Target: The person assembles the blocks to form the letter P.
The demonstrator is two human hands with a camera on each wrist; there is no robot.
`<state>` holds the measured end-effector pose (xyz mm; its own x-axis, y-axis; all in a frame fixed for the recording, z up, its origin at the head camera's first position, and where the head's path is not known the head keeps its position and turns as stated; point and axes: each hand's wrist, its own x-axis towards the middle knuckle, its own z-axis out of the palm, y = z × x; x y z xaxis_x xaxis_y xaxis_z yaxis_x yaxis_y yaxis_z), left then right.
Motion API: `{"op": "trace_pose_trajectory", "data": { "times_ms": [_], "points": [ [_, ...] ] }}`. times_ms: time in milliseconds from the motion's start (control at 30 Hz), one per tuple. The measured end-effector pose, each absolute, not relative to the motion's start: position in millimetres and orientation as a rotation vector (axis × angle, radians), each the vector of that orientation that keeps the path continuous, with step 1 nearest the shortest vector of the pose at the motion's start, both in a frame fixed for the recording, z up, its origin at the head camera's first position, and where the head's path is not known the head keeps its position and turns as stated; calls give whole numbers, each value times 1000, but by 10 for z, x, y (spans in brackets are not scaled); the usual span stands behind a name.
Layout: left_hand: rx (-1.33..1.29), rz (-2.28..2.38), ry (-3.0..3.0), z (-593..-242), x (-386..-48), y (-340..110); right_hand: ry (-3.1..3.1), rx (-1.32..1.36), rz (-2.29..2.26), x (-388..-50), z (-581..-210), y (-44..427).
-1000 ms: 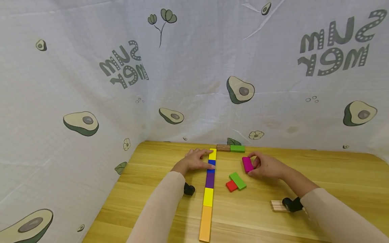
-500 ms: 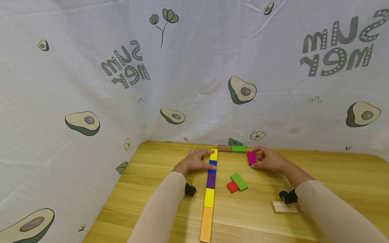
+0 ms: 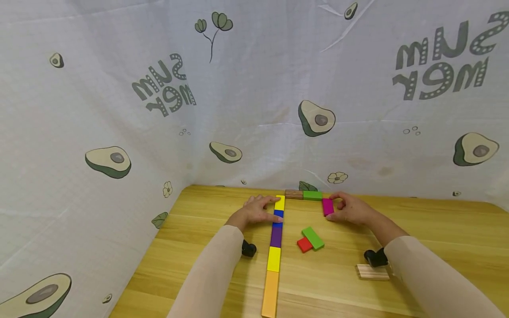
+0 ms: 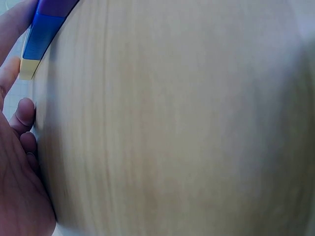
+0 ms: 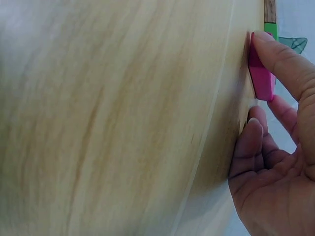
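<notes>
Carefully, I'm pinching the magenta block [image 3: 328, 207] between thumb and finger of my right hand [image 3: 351, 210], on the tabletop [image 3: 445, 229] just beside the far green block [image 3: 312, 195]; whether they're touching, I can't tell. My left hand [image 3: 256, 210] is resting, finger and thumb spread, on the far yellow block [image 3: 280, 204] and blue block [image 3: 279, 213]. Pushing too hard leftward could be skewing the far green block and brown block [image 3: 294, 194].
</notes>
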<state>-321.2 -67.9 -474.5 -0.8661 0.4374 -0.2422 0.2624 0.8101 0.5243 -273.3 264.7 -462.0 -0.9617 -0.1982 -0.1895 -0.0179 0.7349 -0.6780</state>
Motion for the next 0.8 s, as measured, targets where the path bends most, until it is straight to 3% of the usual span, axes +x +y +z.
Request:
{"op": "trace_pose_trajectory", "data": {
  "times_ms": [800],
  "points": [
    [533, 669, 2653, -4747, -3219, -676, 2685, -135, -991, -2723, -4592, 2637]
  ]
}}
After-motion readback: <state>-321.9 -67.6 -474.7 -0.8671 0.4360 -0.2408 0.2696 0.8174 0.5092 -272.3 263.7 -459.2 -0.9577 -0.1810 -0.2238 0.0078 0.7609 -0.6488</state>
